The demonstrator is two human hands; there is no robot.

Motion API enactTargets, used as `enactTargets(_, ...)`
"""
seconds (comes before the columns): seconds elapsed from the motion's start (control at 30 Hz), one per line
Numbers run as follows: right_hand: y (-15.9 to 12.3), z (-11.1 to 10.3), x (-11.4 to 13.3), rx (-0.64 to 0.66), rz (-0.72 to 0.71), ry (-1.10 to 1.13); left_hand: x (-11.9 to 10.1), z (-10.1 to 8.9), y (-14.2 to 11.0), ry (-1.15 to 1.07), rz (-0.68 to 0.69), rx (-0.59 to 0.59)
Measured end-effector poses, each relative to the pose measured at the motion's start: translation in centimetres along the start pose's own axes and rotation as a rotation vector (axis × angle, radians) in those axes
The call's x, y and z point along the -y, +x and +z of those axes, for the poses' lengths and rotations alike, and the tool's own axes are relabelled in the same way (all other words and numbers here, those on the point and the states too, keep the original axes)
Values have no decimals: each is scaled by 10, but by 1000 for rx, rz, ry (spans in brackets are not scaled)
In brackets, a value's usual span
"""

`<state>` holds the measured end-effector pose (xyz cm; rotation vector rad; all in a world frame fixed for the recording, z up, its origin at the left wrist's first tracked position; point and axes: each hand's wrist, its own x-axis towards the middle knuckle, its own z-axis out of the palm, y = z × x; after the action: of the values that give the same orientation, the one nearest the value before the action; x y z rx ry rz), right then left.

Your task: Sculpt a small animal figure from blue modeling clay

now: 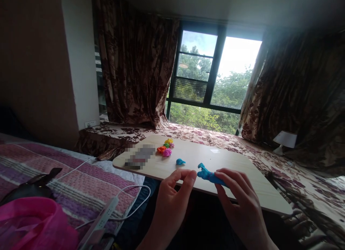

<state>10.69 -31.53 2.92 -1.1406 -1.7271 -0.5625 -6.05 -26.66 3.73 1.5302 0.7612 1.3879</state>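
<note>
My right hand [239,194] grips a long, knobbly piece of blue modelling clay [207,174] between thumb and fingers, above the near edge of the pale table [231,163]. The clay's free end, uneven and branching, points left. Just left of that end, apart from it, my left hand [175,194] is closed in a pinch, thumb against index finger. Whatever may be between those fingertips is too small to make out. Beyond the hands, a smaller blue lump [180,161] with a pointed tip lies on the tabletop.
Several coloured lumps [166,149], orange, pink, green and yellow, sit together farther back. A blurred-out flat object [141,156] lies at the table's left. On the left bed are a white power strip [104,214] with its cord and a bright pink bag [37,225]. A lamp [285,139] stands right.
</note>
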Motion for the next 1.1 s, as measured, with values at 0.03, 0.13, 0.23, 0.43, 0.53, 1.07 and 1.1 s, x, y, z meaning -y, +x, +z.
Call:
enactTargets(0.03, 0, 0, 0, -1, 2, 1, 0, 0, -1, 5, 0, 8)
enactTargets(0.13, 1, -1, 0, 0, -6, 7, -1, 4, -1, 31, -2, 23)
enactTargets(0.23, 1, -1, 0, -4, -19, 12, 0, 8, 0, 53, -13, 3)
enactTargets(0.43, 0, 0, 1, 5, -22, 29, 0, 10, 0, 28, 42, 7)
enactTargets(0.53, 1, -1, 0, 9, 7, 68, -1, 6, -1, 14, 53, 44)
enactTargets(1.07, -4, -2, 4, 32, -54, 127, 2, -8, 12, -168, -103, 115)
enactTargets(1.1, -4, -2, 4, 30, -60, 122, 3, -8, 13, -183, -115, 124)
